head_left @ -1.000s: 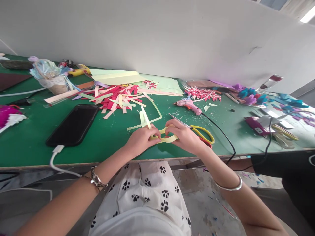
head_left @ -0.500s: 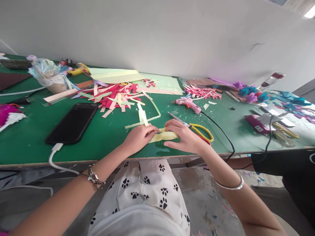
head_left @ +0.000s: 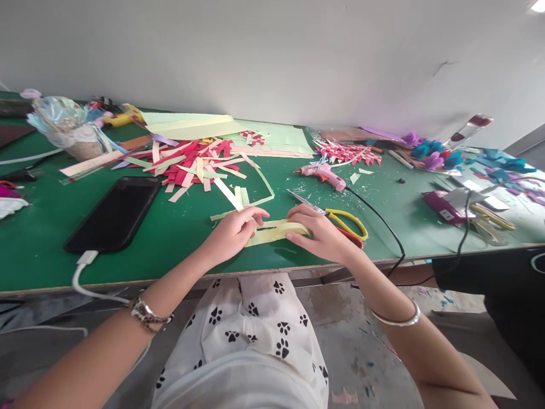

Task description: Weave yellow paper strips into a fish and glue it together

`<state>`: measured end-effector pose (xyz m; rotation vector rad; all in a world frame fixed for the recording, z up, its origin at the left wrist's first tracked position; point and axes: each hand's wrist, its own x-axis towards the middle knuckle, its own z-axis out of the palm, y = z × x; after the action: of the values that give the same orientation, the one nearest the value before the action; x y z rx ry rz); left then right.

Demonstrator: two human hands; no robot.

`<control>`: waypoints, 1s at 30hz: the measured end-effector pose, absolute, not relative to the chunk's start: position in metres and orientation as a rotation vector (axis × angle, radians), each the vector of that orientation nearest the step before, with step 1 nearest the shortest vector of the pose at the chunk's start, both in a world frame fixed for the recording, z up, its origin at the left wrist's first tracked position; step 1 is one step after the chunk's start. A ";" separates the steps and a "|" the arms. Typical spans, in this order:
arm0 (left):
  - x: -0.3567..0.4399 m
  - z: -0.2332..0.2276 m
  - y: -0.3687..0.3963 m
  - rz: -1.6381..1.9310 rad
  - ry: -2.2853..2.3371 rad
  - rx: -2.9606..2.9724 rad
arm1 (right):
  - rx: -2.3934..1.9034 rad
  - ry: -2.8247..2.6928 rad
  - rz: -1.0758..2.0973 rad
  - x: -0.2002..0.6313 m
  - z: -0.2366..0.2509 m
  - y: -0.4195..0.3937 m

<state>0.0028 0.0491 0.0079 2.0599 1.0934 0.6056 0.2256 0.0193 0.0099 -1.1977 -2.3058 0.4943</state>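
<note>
Yellow paper strip (head_left: 279, 232) pinched between left hand (head_left: 232, 232), right hand (head_left: 321, 233).

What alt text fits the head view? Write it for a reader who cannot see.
Two bare hands, left hand and right hand, press a pale yellow paper strip onto a green table. Nearby lie yellow-handled scissors, a pink glue gun, a black phone and red paper scraps.
</note>
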 end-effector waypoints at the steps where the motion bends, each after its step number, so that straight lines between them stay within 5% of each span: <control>1: 0.001 0.007 0.049 0.597 1.091 2.080 | -1.200 -2.304 0.488 0.226 0.009 0.020; 21: -0.002 0.007 0.045 0.489 1.103 2.196 | -1.204 -2.445 0.522 0.235 0.014 0.025; 30: -0.001 0.003 0.046 0.505 1.072 2.181 | -1.349 -2.640 0.122 0.233 0.021 0.018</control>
<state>-0.0011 0.0462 0.0034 2.1806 1.0715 0.5055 0.2327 0.0180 0.0208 -1.3486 -2.6399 0.1218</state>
